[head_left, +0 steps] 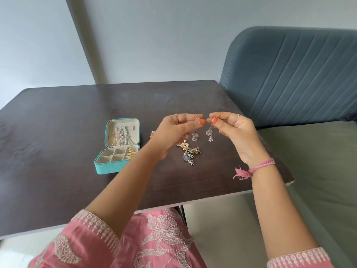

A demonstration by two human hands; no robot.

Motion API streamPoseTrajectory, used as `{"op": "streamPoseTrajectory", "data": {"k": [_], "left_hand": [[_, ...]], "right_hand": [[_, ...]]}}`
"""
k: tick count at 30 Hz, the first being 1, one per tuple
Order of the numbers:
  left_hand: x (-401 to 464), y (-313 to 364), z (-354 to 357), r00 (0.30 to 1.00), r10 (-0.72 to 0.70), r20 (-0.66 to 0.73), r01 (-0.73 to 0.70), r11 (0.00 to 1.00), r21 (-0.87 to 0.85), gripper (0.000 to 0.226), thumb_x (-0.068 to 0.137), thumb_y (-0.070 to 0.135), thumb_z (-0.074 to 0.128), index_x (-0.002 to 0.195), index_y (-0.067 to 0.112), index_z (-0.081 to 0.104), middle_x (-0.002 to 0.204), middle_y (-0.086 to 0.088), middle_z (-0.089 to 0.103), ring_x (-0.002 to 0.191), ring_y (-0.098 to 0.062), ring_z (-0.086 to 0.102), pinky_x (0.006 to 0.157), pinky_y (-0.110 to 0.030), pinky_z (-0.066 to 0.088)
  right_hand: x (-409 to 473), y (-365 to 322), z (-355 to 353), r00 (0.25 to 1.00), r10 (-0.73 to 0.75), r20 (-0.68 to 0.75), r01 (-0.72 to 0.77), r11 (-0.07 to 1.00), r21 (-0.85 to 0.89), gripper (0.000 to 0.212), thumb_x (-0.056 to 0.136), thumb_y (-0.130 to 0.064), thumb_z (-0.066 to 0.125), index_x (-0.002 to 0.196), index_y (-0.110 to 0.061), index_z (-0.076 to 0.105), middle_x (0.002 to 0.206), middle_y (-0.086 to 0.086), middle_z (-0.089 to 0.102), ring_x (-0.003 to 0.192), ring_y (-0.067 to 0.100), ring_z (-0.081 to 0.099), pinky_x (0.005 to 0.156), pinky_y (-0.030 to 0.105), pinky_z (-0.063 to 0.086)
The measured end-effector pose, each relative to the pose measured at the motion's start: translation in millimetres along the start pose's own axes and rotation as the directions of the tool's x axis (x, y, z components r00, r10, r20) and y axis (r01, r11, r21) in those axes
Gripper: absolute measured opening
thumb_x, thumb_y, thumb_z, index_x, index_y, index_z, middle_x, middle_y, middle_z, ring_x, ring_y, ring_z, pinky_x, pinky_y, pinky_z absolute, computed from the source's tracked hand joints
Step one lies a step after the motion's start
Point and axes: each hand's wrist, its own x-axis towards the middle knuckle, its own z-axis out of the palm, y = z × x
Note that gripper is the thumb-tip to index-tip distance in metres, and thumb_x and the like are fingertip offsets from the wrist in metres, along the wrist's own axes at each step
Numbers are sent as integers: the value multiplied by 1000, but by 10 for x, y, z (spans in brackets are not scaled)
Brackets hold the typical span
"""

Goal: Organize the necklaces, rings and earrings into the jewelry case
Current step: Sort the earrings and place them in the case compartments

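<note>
Above the tabletop (58, 120), midway toward its right edge, a silver dangling earring (194, 135) is pinched by the left hand (174, 132), and its twin (209, 133) by the right hand (234, 135). The open jewelry case (117, 145) sits left of them.

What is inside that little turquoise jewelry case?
In the open turquoise jewelry case, gold and silver chains hang in the lid; gold rings fill the right slots. The other compartments look empty, though the near wall hides their floors.

Single head-worn wide-angle view, looking forward and down over dark table (58, 132), hands close, wall beyond.
</note>
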Motion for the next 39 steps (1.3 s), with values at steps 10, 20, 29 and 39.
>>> {"op": "streamPoseTrajectory", "data": {"k": [10,20,29,39], "left_hand": [[-82,66,-105,996,48,-71,-41,994,106,10,88,14,66,97,13,71,91,-1,73,43,3,45,42,-8,32],[-210,132,-410,996,20,-83,-7,987,158,14,84,21,71,98,18,72,102,1,74,46,-6,39,58,-26,34],[-311,136,-738,996,42,-79,2,875,483,11,84,16,72,95,16,73,81,1,71,44,0,44,49,-6,37],[-289,26,-897,999,5,-41,25,714,699,14,79,18,76,93,18,76,64,14,63,48,10,48,49,-4,32]], "right_hand": [[39,-22,106,1000,3,-7,-3,999,-51,9,84,-12,71,92,-15,73,85,-2,76,89,5,69,87,18,50],[12,-38,307,992,14,122,-4,996,-88,14,92,-13,62,103,-17,70,92,-7,74,80,-8,63,74,7,44],[42,77,608,973,26,228,19,981,-191,13,90,-9,65,99,-16,71,94,-1,75,92,3,69,82,11,48],[42,237,860,952,55,301,98,877,-471,13,86,-21,70,95,-29,75,55,-25,59,54,-5,51,58,10,36]]}}
